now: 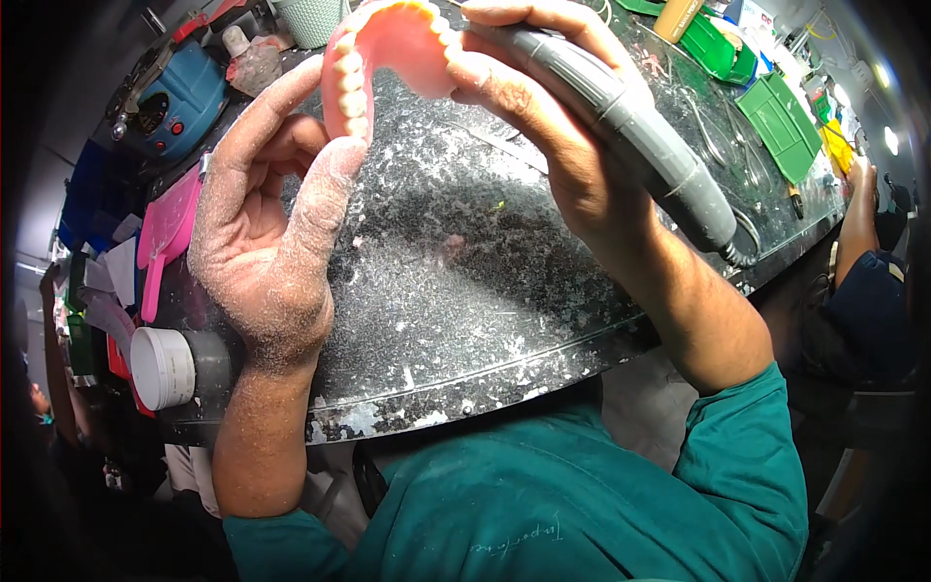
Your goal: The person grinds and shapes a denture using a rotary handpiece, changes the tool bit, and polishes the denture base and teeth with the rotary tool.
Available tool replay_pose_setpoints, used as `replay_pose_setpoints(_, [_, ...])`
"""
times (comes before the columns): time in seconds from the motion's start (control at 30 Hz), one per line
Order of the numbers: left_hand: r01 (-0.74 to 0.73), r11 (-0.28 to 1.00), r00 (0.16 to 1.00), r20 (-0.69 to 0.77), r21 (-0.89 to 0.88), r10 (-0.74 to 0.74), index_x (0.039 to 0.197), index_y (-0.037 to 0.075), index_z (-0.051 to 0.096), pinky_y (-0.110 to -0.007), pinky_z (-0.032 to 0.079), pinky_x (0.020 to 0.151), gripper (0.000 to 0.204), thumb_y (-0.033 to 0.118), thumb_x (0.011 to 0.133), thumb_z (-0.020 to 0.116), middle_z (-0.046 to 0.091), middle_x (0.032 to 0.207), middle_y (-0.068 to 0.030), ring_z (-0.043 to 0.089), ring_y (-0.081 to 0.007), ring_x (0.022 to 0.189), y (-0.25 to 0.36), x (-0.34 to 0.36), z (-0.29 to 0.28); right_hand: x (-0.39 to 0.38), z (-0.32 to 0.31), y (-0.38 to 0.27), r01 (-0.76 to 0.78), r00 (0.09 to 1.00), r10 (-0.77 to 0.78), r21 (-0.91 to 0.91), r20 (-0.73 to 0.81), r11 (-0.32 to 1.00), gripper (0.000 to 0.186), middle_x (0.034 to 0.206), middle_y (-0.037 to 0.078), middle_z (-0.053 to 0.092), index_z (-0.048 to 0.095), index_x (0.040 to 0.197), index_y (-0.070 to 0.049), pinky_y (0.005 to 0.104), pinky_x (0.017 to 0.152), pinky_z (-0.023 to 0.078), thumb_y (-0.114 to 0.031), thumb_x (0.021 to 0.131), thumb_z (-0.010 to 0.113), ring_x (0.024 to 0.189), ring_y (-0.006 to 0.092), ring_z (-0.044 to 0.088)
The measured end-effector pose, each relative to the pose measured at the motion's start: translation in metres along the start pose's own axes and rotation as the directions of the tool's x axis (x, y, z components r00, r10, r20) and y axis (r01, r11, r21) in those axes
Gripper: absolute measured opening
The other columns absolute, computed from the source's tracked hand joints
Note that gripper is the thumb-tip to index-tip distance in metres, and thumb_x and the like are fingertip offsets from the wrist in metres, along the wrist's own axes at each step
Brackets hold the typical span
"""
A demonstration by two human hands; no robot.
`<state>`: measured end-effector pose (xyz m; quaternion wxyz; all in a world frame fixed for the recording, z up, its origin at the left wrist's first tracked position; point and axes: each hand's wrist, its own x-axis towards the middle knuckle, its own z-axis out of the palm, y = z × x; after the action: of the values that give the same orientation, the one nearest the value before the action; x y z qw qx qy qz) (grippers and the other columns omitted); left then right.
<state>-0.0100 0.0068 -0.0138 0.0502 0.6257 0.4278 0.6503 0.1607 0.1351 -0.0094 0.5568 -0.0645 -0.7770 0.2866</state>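
Between my two hands, close to the top of the view, is a pink denture (346, 89) with a row of cream teeth along its arch. My left hand (267, 218), dusted with pale powder, pinches one end of it between thumb and fingers. My right hand (572, 126) steadies the other end with its thumb. That same hand also holds a grey handpiece (621, 121), a thick rotary grinder with a coiled cord at its rear. The handpiece's working tip is hidden behind the denture and fingers.
Powder and chips cover the black worktop (456, 291). To the left are a white lidded jar (163, 369), a pink dustpan-like scoop (170, 228) and a blue machine (179, 102). Green trays (781, 126) lie far right. Another person's arm (858, 218) reaches in at the right edge.
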Motion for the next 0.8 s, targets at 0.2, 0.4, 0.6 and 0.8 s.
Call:
replay_pose_setpoints(0.2, [0.117,0.988,0.989,-0.078,-0.097,-0.125,0.13,-0.005,0.055,-0.028,0.049,0.095,0.039,0.002,0.093,0.062,0.066,0.117,-0.0132,0.063,-0.0139,0.104,-0.005,0.0,0.005,-0.001,0.007,0.004,0.024,0.999,-0.021,0.086,-0.037,0.996,0.034,0.104,0.012,0.065,0.058,0.118,-0.001,0.0308,0.08,0.055,-0.005,0.087,0.072,0.092,0.0184,0.067])
replay_pose_setpoints(0.4, [0.238,0.963,0.967,-0.064,-0.127,-0.247,0.13,-0.005,0.056,-0.028,0.048,0.097,0.037,-0.001,0.093,0.061,0.066,0.115,-0.013,0.063,-0.0152,0.106,-0.002,-0.001,0.01,-0.004,0.005,-0.008,-0.114,0.992,0.127,0.362,-0.011,0.925,0.046,0.103,0.012,0.065,0.053,0.125,0.0,0.0287,0.076,0.059,0.005,0.083,0.073,0.09,0.0182,0.069])
replay_pose_setpoints(0.6, [0.253,0.966,0.963,-0.083,-0.057,-0.257,0.132,-0.002,0.056,-0.026,0.049,0.083,0.039,0.007,0.095,0.062,0.067,0.114,-0.0099,0.063,-0.0129,0.094,-0.005,-0.003,0.011,-0.005,0.008,-0.017,-0.146,0.989,0.142,0.31,0.038,0.94,0.048,0.104,0.012,0.064,0.051,0.126,0.0,0.0287,0.076,0.058,0.005,0.083,0.073,0.09,0.0181,0.069])
replay_pose_setpoints(0.8, [0.269,0.955,0.959,-0.061,-0.128,-0.278,0.129,-0.005,0.057,-0.029,0.049,0.097,0.037,-0.001,0.092,0.063,0.066,0.116,-0.0126,0.063,-0.0162,0.107,-0.002,-0.003,0.01,-0.006,0.009,-0.018,-0.17,0.985,0.16,0.298,0.059,0.939,0.049,0.105,0.012,0.064,0.05,0.127,0.0,0.0288,0.077,0.058,0.005,0.083,0.073,0.091,0.018,0.068])
